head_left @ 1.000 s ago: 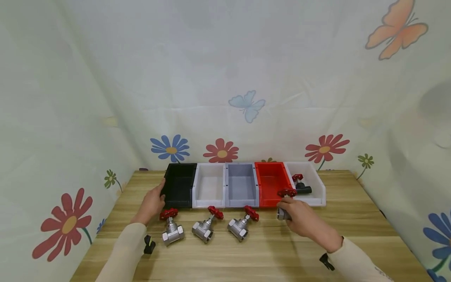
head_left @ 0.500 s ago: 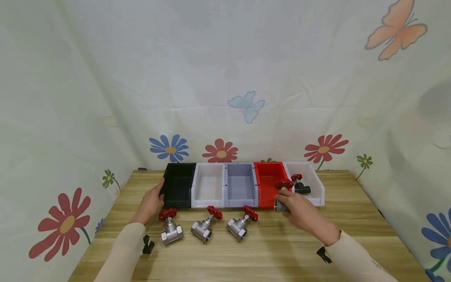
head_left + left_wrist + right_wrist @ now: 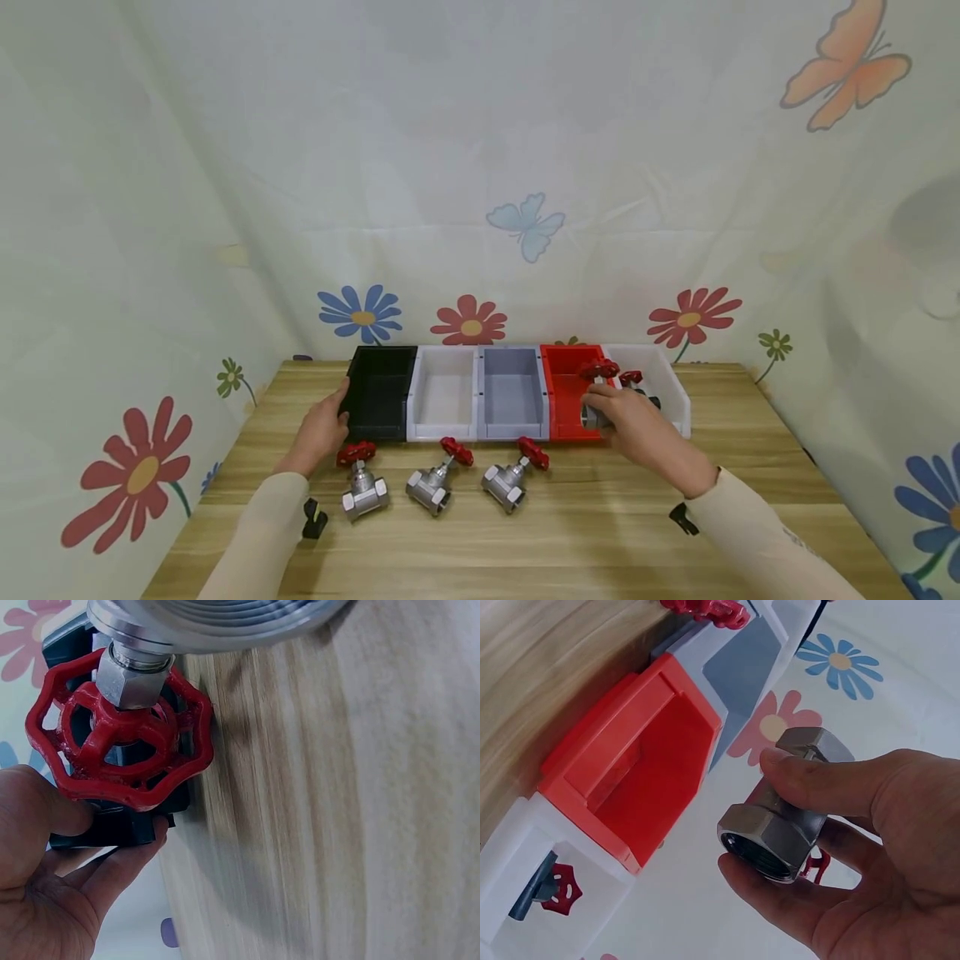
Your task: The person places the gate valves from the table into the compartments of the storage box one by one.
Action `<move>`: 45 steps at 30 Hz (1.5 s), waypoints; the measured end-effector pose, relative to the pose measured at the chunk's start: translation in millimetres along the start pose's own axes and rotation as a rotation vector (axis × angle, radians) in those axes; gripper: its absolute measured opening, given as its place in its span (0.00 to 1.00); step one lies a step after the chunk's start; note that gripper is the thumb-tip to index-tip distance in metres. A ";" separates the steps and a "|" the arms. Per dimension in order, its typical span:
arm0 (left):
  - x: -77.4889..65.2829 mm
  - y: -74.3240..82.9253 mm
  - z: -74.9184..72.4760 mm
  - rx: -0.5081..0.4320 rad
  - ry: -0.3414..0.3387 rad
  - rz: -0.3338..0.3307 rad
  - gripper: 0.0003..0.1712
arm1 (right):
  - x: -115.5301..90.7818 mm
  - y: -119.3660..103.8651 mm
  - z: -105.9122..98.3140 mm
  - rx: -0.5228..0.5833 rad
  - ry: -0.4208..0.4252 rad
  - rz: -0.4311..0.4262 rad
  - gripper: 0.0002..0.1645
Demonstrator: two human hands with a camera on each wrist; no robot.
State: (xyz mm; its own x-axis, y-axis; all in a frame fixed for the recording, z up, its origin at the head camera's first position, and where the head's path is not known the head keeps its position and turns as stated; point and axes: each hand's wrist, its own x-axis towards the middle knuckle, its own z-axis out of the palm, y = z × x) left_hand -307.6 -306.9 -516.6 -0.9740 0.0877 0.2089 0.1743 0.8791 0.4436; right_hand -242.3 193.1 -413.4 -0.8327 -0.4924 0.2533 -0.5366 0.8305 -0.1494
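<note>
My right hand holds a steel valve with a red handwheel over the front of the red bin. In the right wrist view, thumb and fingers grip the steel body at its middle; its handwheel is mostly hidden behind the hand. My left hand grips the left side of the black bin, thumb and fingers on either side of its wall in the left wrist view. Just in front of that hand lies a similar valve, its red handwheel near the bin.
Two more steel valves lie in front of the white bin and grey bin. At the right end, another white bin contains a dark valve with a red handwheel. A patterned curtain hangs behind the wooden table.
My right hand has carried the valve forward and slightly left, from in front of the red bin to over its front. The left hand stays on the black bin.
</note>
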 end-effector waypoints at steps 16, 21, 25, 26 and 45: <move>2.7 0.1 -0.4 -0.002 -0.031 -0.016 0.39 | 17.0 11.0 2.1 0.046 0.039 0.031 0.29; 3.3 0.1 0.0 -0.005 -0.032 -0.028 0.39 | 23.7 14.1 2.5 0.047 0.038 0.030 0.28; 2.4 -0.3 0.0 0.000 -0.029 -0.017 0.39 | 27.8 16.6 3.4 0.046 0.032 0.036 0.28; 2.1 -0.1 -0.1 0.001 -0.029 -0.017 0.39 | 28.9 17.2 3.5 0.045 0.033 0.036 0.28; -1.0 2.7 -1.1 -0.009 -0.026 -0.015 0.39 | 51.9 34.0 24.7 0.039 -0.035 0.068 0.26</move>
State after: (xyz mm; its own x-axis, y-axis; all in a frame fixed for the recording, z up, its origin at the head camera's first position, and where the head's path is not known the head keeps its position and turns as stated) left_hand -306.0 -305.1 -514.6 -0.9799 0.0862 0.1797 0.1604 0.8763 0.4543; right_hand -307.1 189.4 -429.0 -0.8713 -0.4444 0.2079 -0.4829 0.8519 -0.2027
